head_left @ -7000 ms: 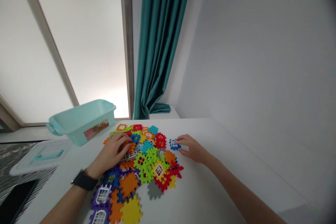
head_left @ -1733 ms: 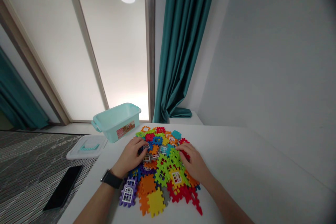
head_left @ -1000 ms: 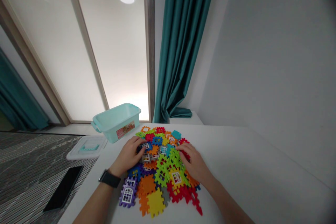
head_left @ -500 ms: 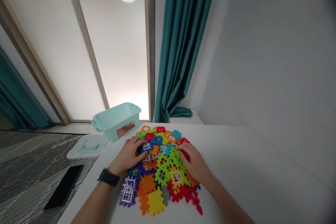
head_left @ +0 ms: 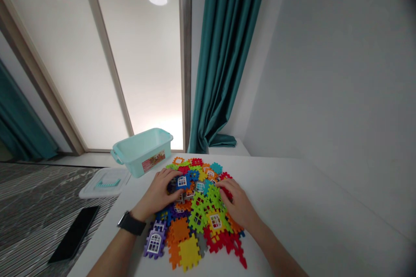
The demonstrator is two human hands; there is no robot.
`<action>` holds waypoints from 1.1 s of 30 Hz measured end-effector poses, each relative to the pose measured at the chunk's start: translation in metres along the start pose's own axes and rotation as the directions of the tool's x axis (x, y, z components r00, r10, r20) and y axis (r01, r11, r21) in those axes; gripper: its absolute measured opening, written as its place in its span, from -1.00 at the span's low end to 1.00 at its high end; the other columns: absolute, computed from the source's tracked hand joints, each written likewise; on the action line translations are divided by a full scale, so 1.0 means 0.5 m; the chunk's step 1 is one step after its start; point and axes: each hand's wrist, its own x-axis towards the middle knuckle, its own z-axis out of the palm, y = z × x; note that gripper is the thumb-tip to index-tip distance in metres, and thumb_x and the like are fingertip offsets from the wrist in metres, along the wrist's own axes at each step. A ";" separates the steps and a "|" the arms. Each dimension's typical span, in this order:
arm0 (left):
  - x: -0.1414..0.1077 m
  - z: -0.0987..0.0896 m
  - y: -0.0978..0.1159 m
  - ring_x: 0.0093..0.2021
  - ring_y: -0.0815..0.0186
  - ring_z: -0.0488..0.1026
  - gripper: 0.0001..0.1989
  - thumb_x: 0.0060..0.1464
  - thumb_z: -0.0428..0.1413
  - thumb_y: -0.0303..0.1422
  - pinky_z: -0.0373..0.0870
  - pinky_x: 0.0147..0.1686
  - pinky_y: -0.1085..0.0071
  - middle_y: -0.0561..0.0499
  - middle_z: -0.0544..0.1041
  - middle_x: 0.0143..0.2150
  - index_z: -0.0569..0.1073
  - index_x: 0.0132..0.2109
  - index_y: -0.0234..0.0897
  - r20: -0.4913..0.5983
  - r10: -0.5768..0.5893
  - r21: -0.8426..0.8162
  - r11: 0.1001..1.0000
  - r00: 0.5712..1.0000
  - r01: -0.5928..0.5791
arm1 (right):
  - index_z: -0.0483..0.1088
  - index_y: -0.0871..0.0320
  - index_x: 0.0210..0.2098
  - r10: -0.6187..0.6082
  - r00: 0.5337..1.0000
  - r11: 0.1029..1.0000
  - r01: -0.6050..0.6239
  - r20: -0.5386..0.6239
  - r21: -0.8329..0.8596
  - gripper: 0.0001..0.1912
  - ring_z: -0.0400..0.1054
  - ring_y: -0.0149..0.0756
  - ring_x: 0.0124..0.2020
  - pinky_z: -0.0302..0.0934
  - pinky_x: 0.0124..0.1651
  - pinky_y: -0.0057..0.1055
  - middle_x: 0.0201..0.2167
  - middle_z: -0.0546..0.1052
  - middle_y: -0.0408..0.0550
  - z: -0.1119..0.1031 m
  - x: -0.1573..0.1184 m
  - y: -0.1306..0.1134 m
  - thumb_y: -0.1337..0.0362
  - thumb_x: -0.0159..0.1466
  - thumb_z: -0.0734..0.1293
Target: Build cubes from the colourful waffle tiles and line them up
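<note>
A heap of colourful plastic interlocking blocks (head_left: 198,217) lies on the white table. On its left side, my left hand (head_left: 163,189) has its thumb and forefinger around a blue block with a white window (head_left: 183,181). My right hand (head_left: 236,201) rests at the heap's right edge, fingers apart, beside joined lime-green blocks (head_left: 199,220) and over some red ones; its fingertips touch the pile. Nearest me are a purple window block (head_left: 155,242), a yellow block (head_left: 189,253), an orange block (head_left: 180,228) and red pieces (head_left: 232,242).
A mint-green bin (head_left: 143,149) stands at the table's far left corner. Left of the table lie a clear lid with a green handle (head_left: 105,183) and a black flat device (head_left: 74,233). A teal curtain (head_left: 227,60) hangs behind, and a grey wall (head_left: 331,73) is on the right.
The blue window block in my left hand shows more of its face and is slightly tilted. My right hand has barely moved. The whole view has shifted a little.
</note>
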 end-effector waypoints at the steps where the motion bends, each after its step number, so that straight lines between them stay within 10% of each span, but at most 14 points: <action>1: 0.002 0.004 0.009 0.05 0.07 0.44 -0.58 0.12 0.25 -0.32 0.38 0.07 0.00 -0.05 0.53 0.03 0.40 0.12 -0.09 -0.006 0.021 -0.011 1.000 1.000 -0.021 | 0.48 0.07 -0.12 -0.006 1.000 1.000 0.007 -0.002 0.005 -0.78 0.44 -0.11 -0.02 0.30 0.10 -0.09 -0.10 0.57 0.01 0.001 -0.001 -0.003 0.37 0.35 0.22; 9: 0.052 0.037 0.078 0.08 0.07 0.42 -0.52 0.13 0.25 -0.31 0.34 0.12 -0.01 -0.05 0.52 0.06 0.37 0.18 -0.08 0.008 0.163 0.037 0.986 0.987 -0.163 | 0.42 0.03 0.04 -0.030 0.998 0.998 0.032 -0.047 0.054 -0.70 0.43 -0.13 0.00 0.32 0.10 -0.14 -0.08 0.56 -0.01 0.001 -0.006 -0.029 0.35 0.37 0.22; 33: 0.022 0.070 0.084 0.05 0.08 0.45 -0.68 0.16 0.24 -0.30 0.32 0.07 0.07 -0.05 0.56 0.01 0.40 0.03 -0.12 -0.018 0.176 0.002 0.984 0.984 -0.176 | 0.44 0.01 0.02 -0.132 0.990 0.991 0.132 0.041 0.009 -0.70 0.38 -0.14 -0.02 0.32 0.08 -0.14 -0.10 0.48 -0.01 0.017 -0.018 -0.043 0.40 0.32 0.31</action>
